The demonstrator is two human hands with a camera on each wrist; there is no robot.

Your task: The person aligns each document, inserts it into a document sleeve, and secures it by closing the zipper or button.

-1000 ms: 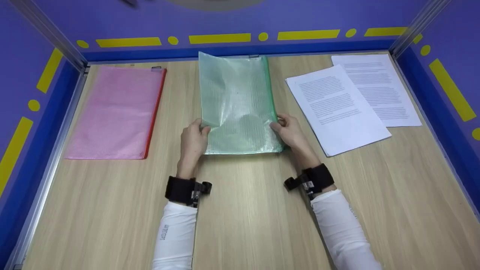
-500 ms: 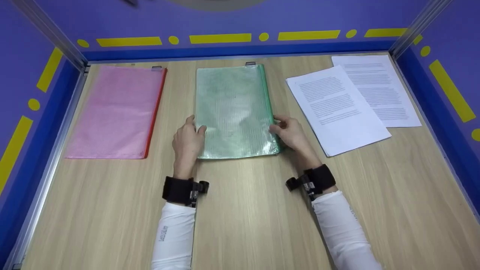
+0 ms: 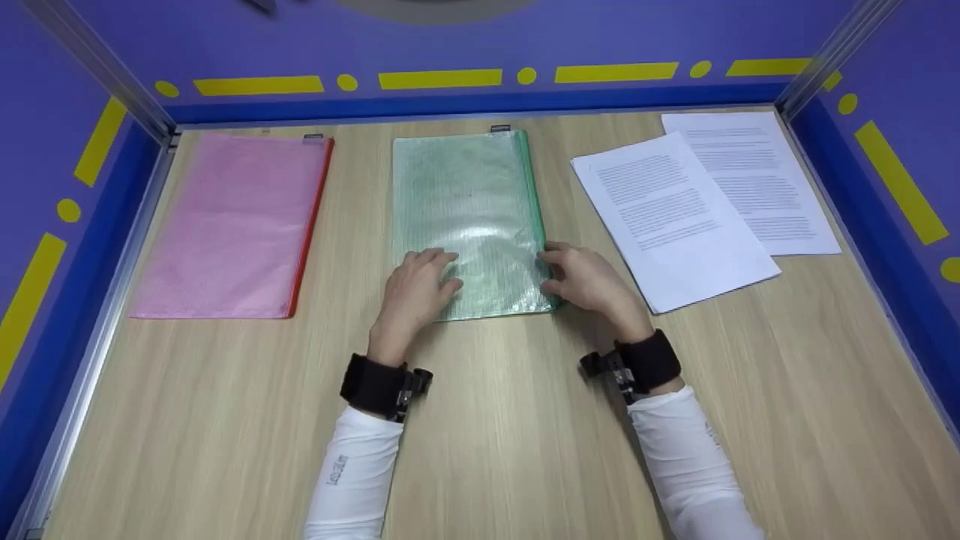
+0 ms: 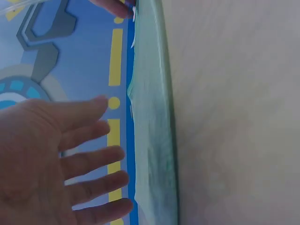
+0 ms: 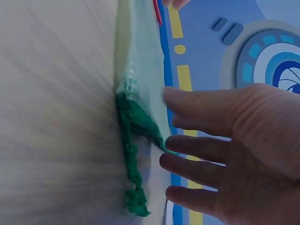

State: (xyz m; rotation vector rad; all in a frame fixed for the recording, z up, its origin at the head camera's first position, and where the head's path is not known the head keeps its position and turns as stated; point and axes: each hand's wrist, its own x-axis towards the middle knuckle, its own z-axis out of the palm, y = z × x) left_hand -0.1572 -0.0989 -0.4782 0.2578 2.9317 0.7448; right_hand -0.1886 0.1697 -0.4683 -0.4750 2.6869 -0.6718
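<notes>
A translucent green zip document pouch (image 3: pixel 472 202) lies flat in the middle of the table, its darker green zip edge on the right. My left hand (image 3: pixel 418 289) hovers over its lower left corner, and the left wrist view shows those fingers (image 4: pixel 96 185) spread and straight with nothing in them. Beside the zip edge, my right hand (image 3: pixel 592 279) has its fingertips right at the pouch's lower right side. In the right wrist view the right fingers (image 5: pixel 197 171) are extended and hold nothing, near the green zip end (image 5: pixel 136 197).
On the left lies a pink zip pouch (image 3: pixel 232 225) with a red zip edge. At the right, a stack of printed paper (image 3: pixel 667 217) overlaps more printed sheets (image 3: pixel 802 180) near the side wall. Blue panels (image 3: pixel 450 45) border the table (image 3: pixel 480 435).
The raised, folded left part of the green pouch has come down flat. My left hand let go of its left edge and moved right over it; my right hand loosened its pinch.
</notes>
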